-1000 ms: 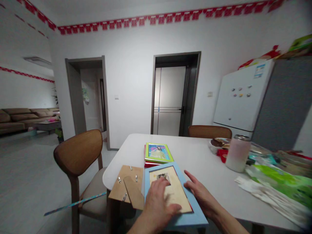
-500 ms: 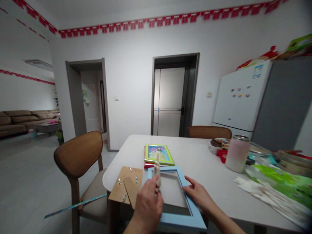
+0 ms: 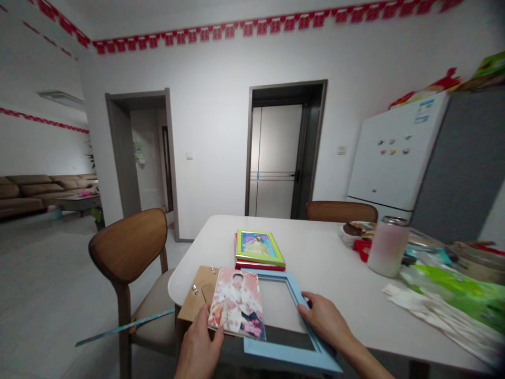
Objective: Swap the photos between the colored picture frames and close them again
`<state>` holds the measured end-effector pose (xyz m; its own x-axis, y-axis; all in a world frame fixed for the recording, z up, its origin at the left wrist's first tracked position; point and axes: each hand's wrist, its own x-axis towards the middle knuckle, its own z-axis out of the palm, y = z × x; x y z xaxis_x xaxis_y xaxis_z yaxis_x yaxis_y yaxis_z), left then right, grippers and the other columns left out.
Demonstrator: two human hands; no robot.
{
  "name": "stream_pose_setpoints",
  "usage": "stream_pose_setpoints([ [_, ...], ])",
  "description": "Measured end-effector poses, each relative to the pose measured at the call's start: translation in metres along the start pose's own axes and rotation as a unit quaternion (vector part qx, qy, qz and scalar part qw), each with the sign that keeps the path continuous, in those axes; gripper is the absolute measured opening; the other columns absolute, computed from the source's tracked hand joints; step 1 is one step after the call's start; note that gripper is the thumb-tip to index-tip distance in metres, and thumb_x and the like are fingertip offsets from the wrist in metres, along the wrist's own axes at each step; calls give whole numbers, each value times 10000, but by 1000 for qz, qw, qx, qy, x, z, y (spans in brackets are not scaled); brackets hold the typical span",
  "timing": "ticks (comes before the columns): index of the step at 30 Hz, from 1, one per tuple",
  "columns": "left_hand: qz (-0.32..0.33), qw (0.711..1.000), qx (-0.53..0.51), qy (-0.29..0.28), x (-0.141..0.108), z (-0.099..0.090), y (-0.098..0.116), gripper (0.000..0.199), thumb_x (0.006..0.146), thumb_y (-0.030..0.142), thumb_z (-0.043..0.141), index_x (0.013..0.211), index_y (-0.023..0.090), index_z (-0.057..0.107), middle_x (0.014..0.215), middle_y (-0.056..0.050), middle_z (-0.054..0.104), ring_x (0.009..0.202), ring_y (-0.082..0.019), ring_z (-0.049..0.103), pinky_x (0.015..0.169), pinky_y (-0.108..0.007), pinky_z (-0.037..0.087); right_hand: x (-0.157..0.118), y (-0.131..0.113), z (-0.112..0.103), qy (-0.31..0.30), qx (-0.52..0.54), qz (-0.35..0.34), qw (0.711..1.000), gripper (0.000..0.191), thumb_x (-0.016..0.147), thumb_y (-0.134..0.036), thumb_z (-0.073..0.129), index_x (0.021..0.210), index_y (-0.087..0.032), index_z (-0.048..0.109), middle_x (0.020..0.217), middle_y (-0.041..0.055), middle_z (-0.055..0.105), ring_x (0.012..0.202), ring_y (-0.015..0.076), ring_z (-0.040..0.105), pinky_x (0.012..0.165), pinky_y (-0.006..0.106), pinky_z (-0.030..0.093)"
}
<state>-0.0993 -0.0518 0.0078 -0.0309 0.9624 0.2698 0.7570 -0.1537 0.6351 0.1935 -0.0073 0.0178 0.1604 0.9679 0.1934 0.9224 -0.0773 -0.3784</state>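
Note:
A pink-toned photo (image 3: 239, 308) is pinched at its lower left corner by my left hand (image 3: 200, 339), picture side toward me. It overlaps the left side of a light blue picture frame (image 3: 294, 358). My right hand (image 3: 327, 321) grips that frame's right side, thumb on top; the frame's near end sticks out past the table edge. Partly hidden behind the photo lies a brown backing board (image 3: 193, 304) with metal clips. Beyond it, a green picture frame (image 3: 258, 246) rests on top of a red frame (image 3: 263, 266).
On the right of the white table (image 3: 315, 247) stand a pink-white tumbler (image 3: 389, 247), a green packet (image 3: 445, 289), white gloves (image 3: 430, 313) and a bowl of food (image 3: 351, 234). A brown chair (image 3: 132, 247) is at the left, another chair (image 3: 341, 211) behind.
The photo, edge-on before, has been turned flat so its picture faces me. My left hand has moved left with it. My right hand stays on the blue frame.

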Motion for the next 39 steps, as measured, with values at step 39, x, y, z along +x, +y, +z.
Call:
stream_pose_setpoints([
  [39, -28, 807, -589, -43, 9, 44, 83, 539, 667, 445, 555, 1060, 79, 499, 1081, -156, 561, 1005, -246, 515, 850, -312, 404, -21, -68, -13, -71, 646, 104, 753, 445, 681, -223, 378, 1113, -130, 425, 834, 87, 662, 686, 187, 625, 543, 270, 480],
])
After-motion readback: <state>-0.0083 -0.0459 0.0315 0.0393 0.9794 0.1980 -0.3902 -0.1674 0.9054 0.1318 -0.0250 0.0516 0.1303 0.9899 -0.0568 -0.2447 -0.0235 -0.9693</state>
